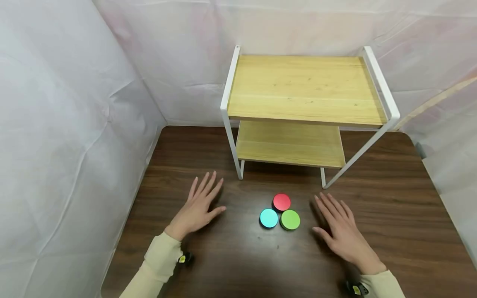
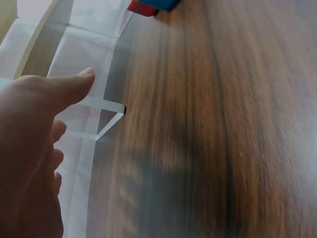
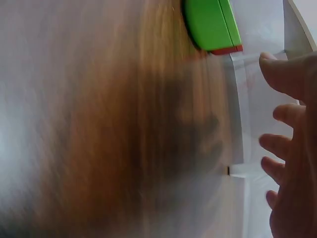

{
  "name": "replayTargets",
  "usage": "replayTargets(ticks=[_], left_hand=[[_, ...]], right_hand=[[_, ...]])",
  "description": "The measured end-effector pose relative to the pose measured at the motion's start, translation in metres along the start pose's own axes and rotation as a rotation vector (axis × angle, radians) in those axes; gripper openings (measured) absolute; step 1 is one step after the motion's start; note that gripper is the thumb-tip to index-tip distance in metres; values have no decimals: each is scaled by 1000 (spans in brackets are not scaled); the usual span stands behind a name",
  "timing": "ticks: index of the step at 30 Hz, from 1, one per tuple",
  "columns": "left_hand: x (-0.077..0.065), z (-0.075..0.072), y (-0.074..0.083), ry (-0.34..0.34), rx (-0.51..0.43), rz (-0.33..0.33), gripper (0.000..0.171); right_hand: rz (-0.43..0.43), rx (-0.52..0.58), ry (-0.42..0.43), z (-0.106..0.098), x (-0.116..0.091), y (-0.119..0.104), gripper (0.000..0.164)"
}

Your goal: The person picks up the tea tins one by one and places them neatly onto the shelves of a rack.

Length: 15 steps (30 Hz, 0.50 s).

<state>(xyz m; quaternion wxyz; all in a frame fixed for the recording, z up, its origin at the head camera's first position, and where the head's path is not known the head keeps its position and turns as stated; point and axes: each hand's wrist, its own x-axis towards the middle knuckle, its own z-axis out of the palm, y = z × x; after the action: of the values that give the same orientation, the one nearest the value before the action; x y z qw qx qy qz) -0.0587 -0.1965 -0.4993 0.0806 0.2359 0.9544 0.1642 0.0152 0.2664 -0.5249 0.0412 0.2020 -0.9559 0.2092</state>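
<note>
Three round, flat-topped pieces sit close together on the table between the hands: a red one [image 1: 281, 202] at the back, a light blue one [image 1: 268, 218] at front left and a green one [image 1: 290, 219] at front right. My left hand [image 1: 197, 211] is over the table left of them, fingers spread and holding nothing. To their right is my right hand [image 1: 340, 231], also with extended fingers and nothing in it, nearest the green piece. In the right wrist view the green piece [image 3: 210, 22] shows its side. The left wrist view catches the blue piece [image 2: 163, 3] at its top edge.
A two-tier shelf with a wooden top board [image 1: 305, 89], a lower board [image 1: 290, 142] and a white metal frame [image 1: 230, 82] stands behind the pieces. Dark wood-grain table [image 1: 238, 265] lies beneath everything. Pale sheeting [image 1: 67, 136] hangs at the left and back.
</note>
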Motion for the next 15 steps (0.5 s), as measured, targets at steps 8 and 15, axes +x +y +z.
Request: replayTargets(ticks=[8,15], left_hand=[[36,5,7,86,-220,-18,86],[71,0,20,252,-524,-85,85]], right_hand=[[23,145,-44,23,-6,-16,89],[63,202,-36,37,-7,-25,92]])
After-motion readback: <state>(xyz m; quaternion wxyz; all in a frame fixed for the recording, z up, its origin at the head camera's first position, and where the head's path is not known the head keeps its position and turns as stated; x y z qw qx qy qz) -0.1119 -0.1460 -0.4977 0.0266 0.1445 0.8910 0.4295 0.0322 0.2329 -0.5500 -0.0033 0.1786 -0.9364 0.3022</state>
